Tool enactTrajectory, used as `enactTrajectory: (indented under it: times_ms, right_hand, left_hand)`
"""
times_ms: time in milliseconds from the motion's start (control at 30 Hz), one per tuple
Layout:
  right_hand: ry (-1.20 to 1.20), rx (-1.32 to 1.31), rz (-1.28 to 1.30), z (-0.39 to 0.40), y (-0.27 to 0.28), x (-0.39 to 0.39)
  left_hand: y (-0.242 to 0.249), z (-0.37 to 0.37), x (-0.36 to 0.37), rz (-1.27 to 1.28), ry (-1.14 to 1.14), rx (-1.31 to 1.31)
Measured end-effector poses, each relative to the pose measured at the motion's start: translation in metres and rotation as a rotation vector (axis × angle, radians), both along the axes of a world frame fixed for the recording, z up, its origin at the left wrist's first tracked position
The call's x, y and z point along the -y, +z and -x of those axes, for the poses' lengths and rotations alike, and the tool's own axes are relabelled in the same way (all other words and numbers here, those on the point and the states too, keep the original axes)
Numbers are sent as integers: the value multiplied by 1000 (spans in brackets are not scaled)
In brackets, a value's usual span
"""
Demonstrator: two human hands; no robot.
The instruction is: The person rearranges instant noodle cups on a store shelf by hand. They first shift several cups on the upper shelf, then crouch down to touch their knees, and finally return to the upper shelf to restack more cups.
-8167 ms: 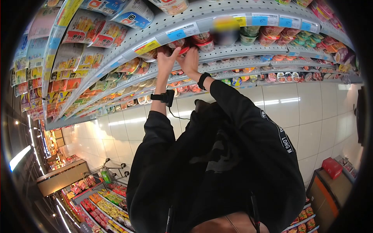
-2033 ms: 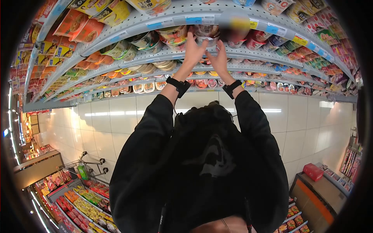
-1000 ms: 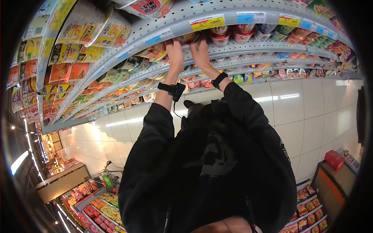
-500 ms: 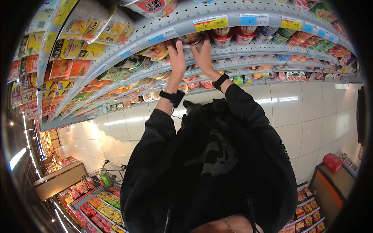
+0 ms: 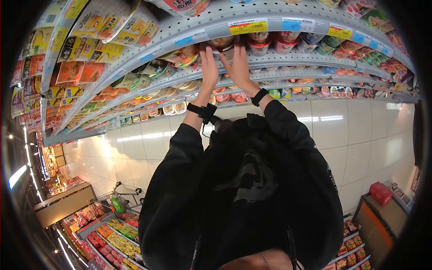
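Note:
Under the price-tag rail, a round instant-noodle tub [image 5: 222, 42] sits on the shelf, its upper part hidden by the rail. My left hand [image 5: 209, 67] reaches up to its left side with the fingers stretched out. On the other side, my right hand [image 5: 237, 69] has its fingers extended and the thumb spread toward the tub's front. The fingertips of both hands are right at the tub, partly in shadow. Red-and-white noodle cups [image 5: 258, 45] stand just right of my right hand. To the left of my left hand lies an orange-lidded noodle bowl [image 5: 183, 56].
The grey shelf rail [image 5: 216, 32] with price tags curves above my hands. Lower perforated shelves hold more packaged bowls. Bagged noodles [image 5: 83, 47] fill the left shelves. Behind me are a tiled floor [image 5: 330, 135], a shopping cart [image 5: 128, 198] and snack displays [image 5: 119, 240].
My fingers have straightened somewhat against the noodle tub, and both hands sit slightly lower in view. The tub stays under the rail. The camera view has shifted slightly.

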State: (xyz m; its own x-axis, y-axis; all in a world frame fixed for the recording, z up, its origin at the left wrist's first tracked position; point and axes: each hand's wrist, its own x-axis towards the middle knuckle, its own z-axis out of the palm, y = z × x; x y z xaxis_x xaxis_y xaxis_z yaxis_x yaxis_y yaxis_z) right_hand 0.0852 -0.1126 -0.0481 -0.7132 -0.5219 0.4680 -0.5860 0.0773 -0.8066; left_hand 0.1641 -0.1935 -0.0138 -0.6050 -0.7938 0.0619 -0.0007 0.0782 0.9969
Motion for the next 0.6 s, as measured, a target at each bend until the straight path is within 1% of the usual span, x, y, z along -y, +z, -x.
enactTrajectory:
  times_ms: [33,67,133,167,267,367,400,467,600]
  right_hand:
    - [3,-1,-71,-2,-2,-1]
    - [5,-3,-72,-3,-3,-1]
    - [2,25,8,-5,0,-1]
    - [5,23,6,-5,1,0]
    - [-19,-43,45,0,-3,7]
    - [-20,-17,24,6,-7,14]
    - [-18,-6,22,8,-5,15]
    - [-9,5,17,8,-3,16]
    - [5,0,17,10,-7,17]
  left_hand:
    - [-3,1,6,23,-14,-22]
    - [-6,2,12,48,-26,-45]
    - [-3,1,17,58,-38,-24]
    - [-1,2,19,69,-54,-2]
    - [5,4,21,53,-102,22]
    - [29,4,6,24,-63,46]
    - [25,3,8,23,-56,45]
    - [16,4,11,2,-54,-35]
    - [13,5,4,15,4,-84]
